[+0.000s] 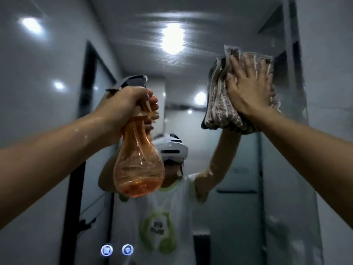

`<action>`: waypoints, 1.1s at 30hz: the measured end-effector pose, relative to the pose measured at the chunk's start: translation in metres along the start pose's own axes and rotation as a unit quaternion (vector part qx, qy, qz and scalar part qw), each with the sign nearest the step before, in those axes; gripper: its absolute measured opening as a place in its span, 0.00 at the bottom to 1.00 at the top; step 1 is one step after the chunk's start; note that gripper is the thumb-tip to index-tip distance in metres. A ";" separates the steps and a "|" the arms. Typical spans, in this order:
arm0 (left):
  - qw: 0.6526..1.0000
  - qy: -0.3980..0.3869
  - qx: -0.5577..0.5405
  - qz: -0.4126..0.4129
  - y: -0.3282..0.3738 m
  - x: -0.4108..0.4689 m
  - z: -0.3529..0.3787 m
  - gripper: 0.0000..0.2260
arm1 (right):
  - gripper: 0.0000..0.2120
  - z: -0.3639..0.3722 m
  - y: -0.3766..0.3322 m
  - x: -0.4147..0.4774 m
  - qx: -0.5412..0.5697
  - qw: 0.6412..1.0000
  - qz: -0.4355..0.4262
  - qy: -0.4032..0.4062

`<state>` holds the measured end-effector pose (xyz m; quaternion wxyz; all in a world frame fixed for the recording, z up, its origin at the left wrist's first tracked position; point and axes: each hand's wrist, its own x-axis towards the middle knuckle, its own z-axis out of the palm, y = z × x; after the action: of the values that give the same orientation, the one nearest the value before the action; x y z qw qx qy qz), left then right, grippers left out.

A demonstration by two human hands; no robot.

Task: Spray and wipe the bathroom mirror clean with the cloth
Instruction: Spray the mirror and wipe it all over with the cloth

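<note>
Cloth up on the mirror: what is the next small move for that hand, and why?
Probably drag the cloth down across the mirror. The right hand presses it flat high on the glass, near the right edge, so the glass below likely remains unwiped. The left hand only holds the spray bottle aloft.

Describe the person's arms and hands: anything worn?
Both forearms are bare, with no sleeves in view. No gloves, watch or rings show on the left hand or right hand. Water droplets glisten on the left forearm.
</note>
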<state>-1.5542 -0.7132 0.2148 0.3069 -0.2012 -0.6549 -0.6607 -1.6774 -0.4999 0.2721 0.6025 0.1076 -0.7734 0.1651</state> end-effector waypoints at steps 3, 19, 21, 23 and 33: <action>1.000 0.025 0.000 0.010 0.007 -0.004 -0.054 0.11 | 0.24 0.006 -0.066 0.012 0.007 0.999 -0.049 0.000; 0.986 0.162 0.030 0.026 0.050 -0.018 -0.325 0.07 | 0.25 0.065 -0.412 -0.005 0.006 0.977 -0.215 -0.006; 0.987 0.158 0.003 0.011 0.050 -0.014 -0.336 0.08 | 0.25 0.065 -0.415 -0.005 0.004 0.979 -0.205 -0.005; 0.987 0.153 -0.036 -0.008 0.048 -0.010 -0.338 0.07 | 0.24 0.065 -0.414 -0.005 0.002 0.979 -0.204 -0.004; 0.987 0.157 0.033 0.011 0.042 -0.008 -0.299 0.09 | 0.24 0.064 -0.392 -0.001 0.034 0.967 -0.253 -0.001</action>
<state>-1.4794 -1.0062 0.2217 0.4196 -0.0925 -0.6179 -0.6584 -1.5912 -0.8864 0.3061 0.6196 0.3208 -0.7156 0.0335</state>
